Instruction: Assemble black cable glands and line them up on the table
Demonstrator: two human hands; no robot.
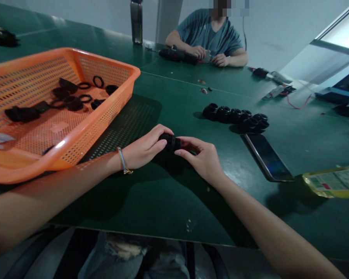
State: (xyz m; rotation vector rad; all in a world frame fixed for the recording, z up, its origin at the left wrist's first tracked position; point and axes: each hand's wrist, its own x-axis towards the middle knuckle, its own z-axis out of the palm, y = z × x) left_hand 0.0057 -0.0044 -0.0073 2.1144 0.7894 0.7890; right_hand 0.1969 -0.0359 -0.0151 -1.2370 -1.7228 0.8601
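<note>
Part point(172, 143) is pinched by left hand point(145, 150) and right hand point(204, 158), fingers nearly closed; both are flanked by basket point(120, 104) leftward, fittings point(235, 116) and phone point(268, 157) rightward.

The left hand point(145, 149) and the right hand point(205, 159) are bare, with thin fingers. The left arm point(72, 186) and right arm point(258, 217) are bare too, as far up as they show. A thin bracelet point(121, 159) goes round the left wrist. It is pale blue-grey, with a small gold bit on the side toward the worktop's point(163, 209) near edge. Below that edge are blue-grey jeans point(107, 261). They have a ripped patch point(125, 250) with pale, fuzzy threads. Other parts look too dark to tell.
</note>
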